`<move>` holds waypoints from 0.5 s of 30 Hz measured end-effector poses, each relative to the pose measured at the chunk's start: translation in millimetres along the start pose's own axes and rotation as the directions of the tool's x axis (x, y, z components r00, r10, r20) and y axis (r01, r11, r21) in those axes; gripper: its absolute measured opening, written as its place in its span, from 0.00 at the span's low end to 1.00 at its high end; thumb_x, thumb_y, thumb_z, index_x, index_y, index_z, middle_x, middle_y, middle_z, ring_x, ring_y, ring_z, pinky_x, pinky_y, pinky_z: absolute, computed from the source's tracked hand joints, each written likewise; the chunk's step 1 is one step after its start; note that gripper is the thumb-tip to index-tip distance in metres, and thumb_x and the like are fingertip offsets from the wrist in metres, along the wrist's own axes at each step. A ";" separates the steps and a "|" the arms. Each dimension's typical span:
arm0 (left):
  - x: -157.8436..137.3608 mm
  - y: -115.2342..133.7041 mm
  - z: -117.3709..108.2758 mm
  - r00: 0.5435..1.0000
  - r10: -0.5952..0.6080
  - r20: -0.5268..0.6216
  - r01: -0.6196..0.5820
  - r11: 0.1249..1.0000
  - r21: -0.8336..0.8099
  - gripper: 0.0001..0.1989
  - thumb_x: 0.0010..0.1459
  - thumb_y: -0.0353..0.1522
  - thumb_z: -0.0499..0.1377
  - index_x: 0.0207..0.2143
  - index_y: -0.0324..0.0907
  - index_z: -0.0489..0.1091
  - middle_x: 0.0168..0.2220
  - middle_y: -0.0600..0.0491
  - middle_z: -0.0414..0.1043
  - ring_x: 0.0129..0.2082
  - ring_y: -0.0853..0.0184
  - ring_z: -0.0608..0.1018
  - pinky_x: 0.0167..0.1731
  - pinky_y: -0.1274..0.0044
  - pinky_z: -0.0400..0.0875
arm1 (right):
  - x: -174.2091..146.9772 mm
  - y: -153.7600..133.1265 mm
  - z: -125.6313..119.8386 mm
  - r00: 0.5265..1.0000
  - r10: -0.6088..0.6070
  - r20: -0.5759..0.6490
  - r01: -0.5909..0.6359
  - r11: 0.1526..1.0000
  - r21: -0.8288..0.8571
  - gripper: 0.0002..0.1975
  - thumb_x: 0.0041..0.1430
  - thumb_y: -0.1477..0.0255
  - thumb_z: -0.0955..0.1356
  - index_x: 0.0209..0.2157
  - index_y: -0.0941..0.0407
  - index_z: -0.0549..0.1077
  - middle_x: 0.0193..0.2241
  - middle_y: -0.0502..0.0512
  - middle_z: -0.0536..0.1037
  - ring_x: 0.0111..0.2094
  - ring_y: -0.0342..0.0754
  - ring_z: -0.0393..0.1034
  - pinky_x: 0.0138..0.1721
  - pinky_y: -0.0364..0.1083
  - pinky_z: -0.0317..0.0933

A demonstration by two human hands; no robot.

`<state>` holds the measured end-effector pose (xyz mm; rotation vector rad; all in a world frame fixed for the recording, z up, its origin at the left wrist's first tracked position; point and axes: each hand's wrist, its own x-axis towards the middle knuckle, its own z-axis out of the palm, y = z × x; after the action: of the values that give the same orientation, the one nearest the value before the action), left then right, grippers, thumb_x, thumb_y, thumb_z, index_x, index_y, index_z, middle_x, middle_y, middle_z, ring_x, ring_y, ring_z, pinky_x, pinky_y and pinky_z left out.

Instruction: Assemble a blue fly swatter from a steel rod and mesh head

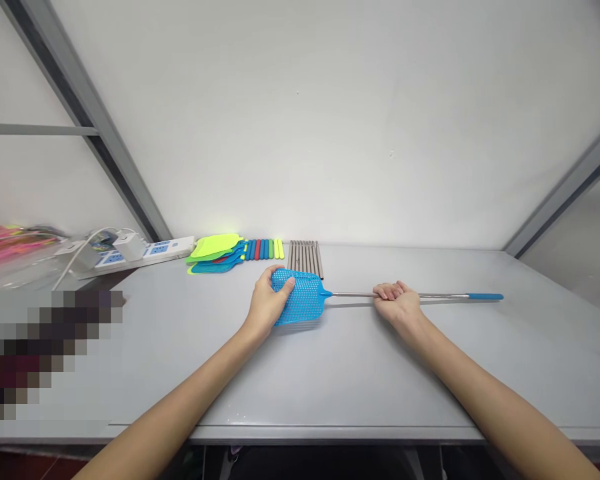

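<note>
A fly swatter with a blue mesh head [303, 300] lies level across the middle, just above the table. My left hand [271, 299] grips the far left edge of the head, thumb on top. From the head a thin metal rod runs right to a blue handle grip [485, 297]. My right hand [397, 300], palm turned up, is closed around the rod about midway. Behind the swatter head lies a row of metal tubes [305, 257]. Left of them are several coloured grips [264, 249] and a stack of yellow, green and blue swatter heads [215, 248].
A white power strip [167, 248] with plugged-in chargers and a cable lies at the back left. Beyond it are pink items in clear plastic [17, 247]. A white wall [330, 133] closes off the grey table [355, 380] at the back. Pixelation hides the left edge.
</note>
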<state>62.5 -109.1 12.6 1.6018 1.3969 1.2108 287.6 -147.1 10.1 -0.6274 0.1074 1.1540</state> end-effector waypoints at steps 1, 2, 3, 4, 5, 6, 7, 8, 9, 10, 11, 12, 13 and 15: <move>0.5 0.6 -0.9 1.000 0.019 -0.005 -0.019 1.000 0.017 0.23 0.44 0.40 0.56 0.44 0.41 0.62 0.39 0.48 0.67 0.37 0.64 0.70 0.38 0.73 0.63 | -0.7 -0.2 0.6 1.000 0.003 0.005 -0.003 1.000 -0.006 0.14 0.54 0.79 0.48 0.18 0.56 0.38 0.08 0.43 0.43 0.09 0.37 0.40 0.11 0.39 0.40; 0.8 1.0 -1.5 0.999 0.031 -0.010 -0.031 0.999 0.032 0.23 0.44 0.40 0.56 0.44 0.41 0.62 0.39 0.48 0.67 0.37 0.64 0.70 0.38 0.72 0.63 | -1.1 -0.3 1.1 1.000 0.004 0.008 -0.004 1.000 -0.011 0.14 0.54 0.79 0.48 0.17 0.57 0.38 0.08 0.43 0.43 0.09 0.37 0.40 0.11 0.39 0.40; 1.1 1.2 -1.8 0.999 0.038 -0.013 -0.037 0.998 0.045 0.23 0.45 0.40 0.56 0.44 0.41 0.62 0.39 0.48 0.66 0.37 0.64 0.70 0.38 0.72 0.63 | -1.4 -0.3 1.4 1.000 0.006 0.010 -0.006 1.000 -0.015 0.14 0.55 0.79 0.48 0.17 0.57 0.39 0.08 0.43 0.43 0.09 0.37 0.40 0.11 0.39 0.40; 1.3 1.2 -1.9 0.999 0.042 -0.013 -0.041 0.997 0.059 0.23 0.45 0.40 0.56 0.44 0.41 0.62 0.39 0.48 0.66 0.37 0.64 0.70 0.39 0.72 0.63 | -1.4 -0.2 1.5 1.000 0.009 0.010 -0.009 1.000 -0.017 0.14 0.55 0.79 0.48 0.17 0.57 0.39 0.08 0.43 0.44 0.08 0.37 0.40 0.11 0.39 0.41; 1.5 1.2 -2.0 0.999 0.044 -0.012 -0.043 0.996 0.075 0.23 0.45 0.40 0.55 0.44 0.40 0.62 0.39 0.48 0.66 0.37 0.64 0.70 0.39 0.72 0.63 | -1.5 -0.1 1.6 1.000 0.012 0.009 -0.012 1.000 -0.018 0.14 0.55 0.79 0.48 0.17 0.57 0.39 0.08 0.43 0.44 0.08 0.37 0.40 0.11 0.39 0.41; 1.8 1.3 -2.0 0.999 0.044 -0.009 -0.043 0.995 0.090 0.23 0.45 0.40 0.55 0.44 0.40 0.62 0.40 0.48 0.66 0.37 0.64 0.69 0.39 0.72 0.63 | -1.5 0.0 1.8 1.000 0.016 0.007 -0.016 1.000 -0.017 0.14 0.55 0.79 0.48 0.17 0.57 0.39 0.08 0.43 0.44 0.08 0.37 0.41 0.11 0.39 0.41; 2.0 1.4 -2.1 0.999 0.043 -0.008 -0.042 0.994 0.101 0.23 0.46 0.40 0.55 0.44 0.40 0.62 0.40 0.48 0.66 0.38 0.63 0.69 0.39 0.72 0.62 | -1.6 0.1 2.0 1.000 0.020 0.004 -0.020 1.000 -0.014 0.14 0.55 0.79 0.48 0.17 0.57 0.40 0.08 0.43 0.44 0.08 0.37 0.41 0.11 0.38 0.41; 2.3 1.6 -2.2 0.999 0.043 -0.007 -0.042 0.993 0.109 0.23 0.46 0.39 0.55 0.44 0.40 0.62 0.40 0.48 0.66 0.38 0.63 0.69 0.39 0.73 0.62 | -1.8 0.2 2.2 1.000 0.023 0.001 -0.023 1.000 -0.011 0.14 0.55 0.79 0.48 0.17 0.57 0.40 0.08 0.43 0.44 0.08 0.37 0.41 0.11 0.38 0.42; 2.5 1.9 -2.4 0.999 0.043 -0.009 -0.042 0.993 0.114 0.23 0.46 0.39 0.55 0.44 0.40 0.62 0.39 0.48 0.66 0.38 0.63 0.69 0.38 0.73 0.62 | -2.2 0.3 2.6 1.000 0.026 -0.001 -0.026 1.000 -0.006 0.14 0.55 0.79 0.48 0.17 0.57 0.40 0.08 0.43 0.44 0.09 0.36 0.41 0.11 0.38 0.42; 2.8 2.3 -2.7 0.999 0.043 -0.012 -0.041 0.992 0.118 0.23 0.46 0.39 0.55 0.44 0.40 0.62 0.39 0.48 0.66 0.38 0.63 0.69 0.38 0.73 0.62 | -2.5 0.3 3.0 1.000 0.028 -0.003 -0.028 1.000 -0.002 0.14 0.54 0.79 0.48 0.17 0.57 0.40 0.08 0.43 0.44 0.09 0.36 0.41 0.11 0.38 0.42; 3.1 2.6 -3.1 0.999 0.044 -0.015 -0.042 0.992 0.121 0.23 0.46 0.39 0.55 0.44 0.40 0.62 0.39 0.48 0.66 0.38 0.63 0.69 0.38 0.73 0.62 | -3.0 0.4 3.4 1.000 0.030 -0.004 -0.030 1.000 0.001 0.14 0.54 0.79 0.48 0.17 0.57 0.40 0.08 0.43 0.44 0.09 0.36 0.41 0.11 0.38 0.42; 3.4 2.8 -3.4 0.999 0.044 -0.017 -0.042 0.991 0.126 0.23 0.46 0.39 0.55 0.44 0.40 0.62 0.39 0.47 0.66 0.38 0.63 0.69 0.38 0.73 0.62 | -3.4 0.5 3.7 1.000 0.031 -0.005 -0.031 1.000 0.003 0.14 0.54 0.79 0.48 0.17 0.57 0.40 0.08 0.43 0.44 0.09 0.36 0.42 0.11 0.38 0.42; 3.8 2.8 -3.8 0.999 0.045 -0.018 -0.042 0.990 0.132 0.23 0.46 0.40 0.55 0.44 0.40 0.62 0.39 0.48 0.66 0.38 0.63 0.69 0.38 0.73 0.62 | -3.7 0.7 4.0 0.999 0.033 -0.004 -0.033 0.999 0.003 0.14 0.54 0.79 0.48 0.17 0.57 0.40 0.08 0.43 0.44 0.09 0.36 0.42 0.11 0.38 0.42; 4.9 2.2 -4.4 0.999 0.050 -0.014 -0.047 0.988 0.148 0.22 0.46 0.40 0.55 0.44 0.40 0.62 0.39 0.48 0.66 0.38 0.63 0.69 0.38 0.73 0.62 | -4.1 1.3 4.1 0.999 0.037 -0.003 -0.037 0.999 0.001 0.14 0.55 0.79 0.48 0.17 0.57 0.40 0.08 0.43 0.44 0.09 0.37 0.41 0.11 0.38 0.42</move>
<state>59.0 -105.1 17.1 1.7392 1.4966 1.1752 283.8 -148.0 14.5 -0.6282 0.1223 1.1890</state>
